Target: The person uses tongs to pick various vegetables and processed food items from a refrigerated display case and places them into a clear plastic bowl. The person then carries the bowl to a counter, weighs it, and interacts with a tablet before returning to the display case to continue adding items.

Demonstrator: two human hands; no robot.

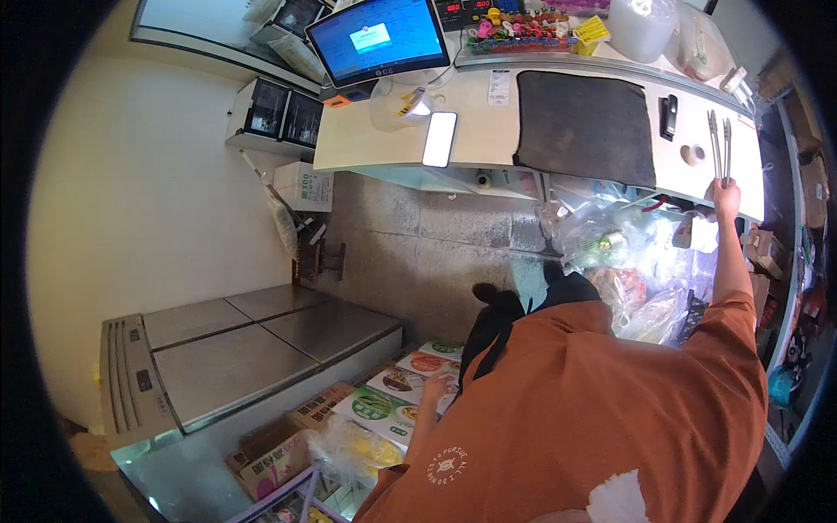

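At the right end of the white counter (475, 96), my right hand (726, 199) is closed round the near end of a pair of metal tongs (714, 144). The two slim arms of the tongs point away from me, a little apart, over the counter top. Beside them lies a small round roll (694, 154), and a black stapler (669, 117) is a bit further left. My left hand (438, 385) hangs low at my side, above flat printed cartons (379, 408). Its fingers look loosely apart, and nothing shows in them.
A dark mat (586, 126) covers the middle of the counter. Left of it are a phone (439, 139), a clear tub (399, 109) and a monitor (379, 44). Filled plastic bags (602, 240) crowd below the counter. A metal-topped cabinet (235, 340) stands lower left.
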